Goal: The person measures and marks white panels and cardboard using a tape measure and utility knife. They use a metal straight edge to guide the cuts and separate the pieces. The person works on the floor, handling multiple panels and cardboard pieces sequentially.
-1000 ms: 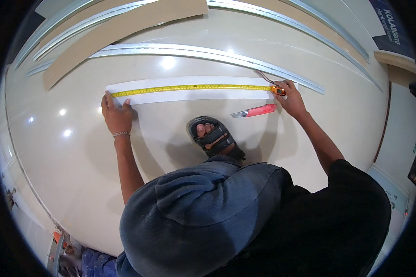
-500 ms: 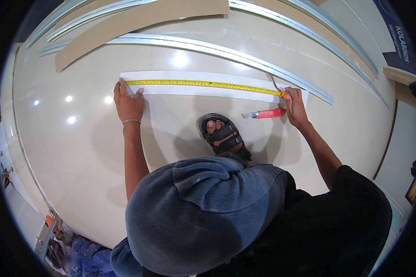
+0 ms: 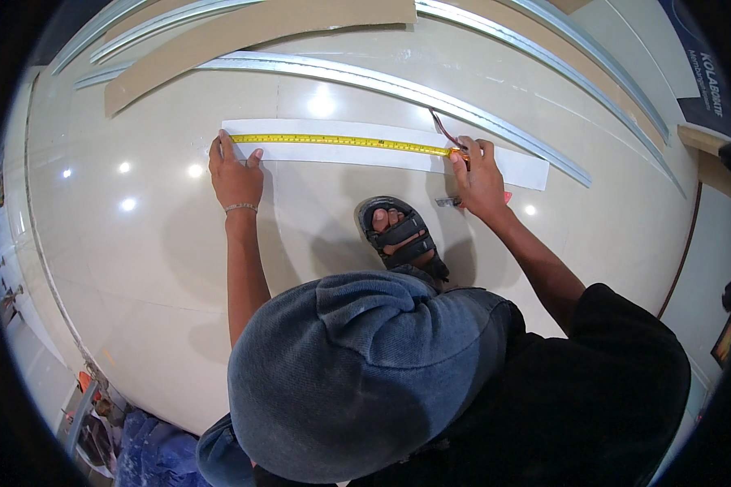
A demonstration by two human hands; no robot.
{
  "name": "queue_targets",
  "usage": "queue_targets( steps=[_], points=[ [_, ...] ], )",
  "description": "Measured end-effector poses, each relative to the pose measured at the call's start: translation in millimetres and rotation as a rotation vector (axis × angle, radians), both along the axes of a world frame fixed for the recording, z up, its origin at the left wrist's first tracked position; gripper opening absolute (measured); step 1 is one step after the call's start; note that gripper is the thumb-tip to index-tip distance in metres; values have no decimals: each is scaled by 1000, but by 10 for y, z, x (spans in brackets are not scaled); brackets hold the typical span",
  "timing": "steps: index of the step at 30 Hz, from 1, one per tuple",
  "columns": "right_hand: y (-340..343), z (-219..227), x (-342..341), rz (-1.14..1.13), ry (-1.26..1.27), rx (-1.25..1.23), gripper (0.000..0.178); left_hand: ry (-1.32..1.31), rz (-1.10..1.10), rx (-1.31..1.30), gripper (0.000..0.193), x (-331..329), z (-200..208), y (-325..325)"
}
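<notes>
One white strip (image 3: 512, 169), one tape (image 3: 325, 140) drawn out along it

One pale, glossy floor (image 3: 138, 260) lies under everything. One leg in blue denim (image 3: 365, 373) fills the near middle, with one black sleeve (image 3: 609, 390) to its right. Across the far side run at least three metal channels (image 3: 365, 79), and one loose brown strip (image 3: 244, 34) lies over their left part.

The white strip, also one, lies flat just this side of the nearest channel. Two hands work at it. The left hand (image 3: 237, 178) is at its left end, fingers close together at the tape's tip, thumb spread apart from them. The right hand (image 3: 481, 183) is over the strip, short of its right end, thumb and fingers pinching the tape's orange case, which they mostly hide.

One black sandal (image 3: 402, 234) with a bare foot in it stands between the forearms. The yellow tape stretches from hand to hand on top of the strip. One red cutter (image 3: 447, 202) lies on the floor, partly covered by the right hand. One thin dark cord (image 3: 440, 124) sticks out beyond that hand, and one bracelet (image 3: 241, 208) circles the left wrist.
</notes>
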State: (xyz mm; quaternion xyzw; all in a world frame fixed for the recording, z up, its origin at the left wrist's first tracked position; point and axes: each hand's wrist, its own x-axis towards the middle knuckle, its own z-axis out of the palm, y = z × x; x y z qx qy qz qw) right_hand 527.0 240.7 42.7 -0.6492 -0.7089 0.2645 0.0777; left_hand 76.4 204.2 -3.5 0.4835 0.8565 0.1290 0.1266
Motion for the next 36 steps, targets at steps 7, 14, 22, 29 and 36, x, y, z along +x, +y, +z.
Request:
queue_targets(
  steps=[7, 14, 22, 29, 36],
  points=[
    [-6, 63, 322, 86, -41, -50, 75, -102, -30, 33, 114, -215, -14, 52],
    [-25, -36, 550, 159, 69, -79, 88, 276, -677, -571, 99, -819, 1378, 1669],
    [240, 124, 473, 113, 146, -313, 55, -178, -1005, -341, 50, -820, 2035, 1969],
    [211, 86, 282, 95, 50, -288, 53, -380, -573, -502, 63, -774, 892, 637],
    [43, -21, 213, -64, 95, -147, 59, -356, -476, -21, 36, -860, 63, 241]
  ],
)
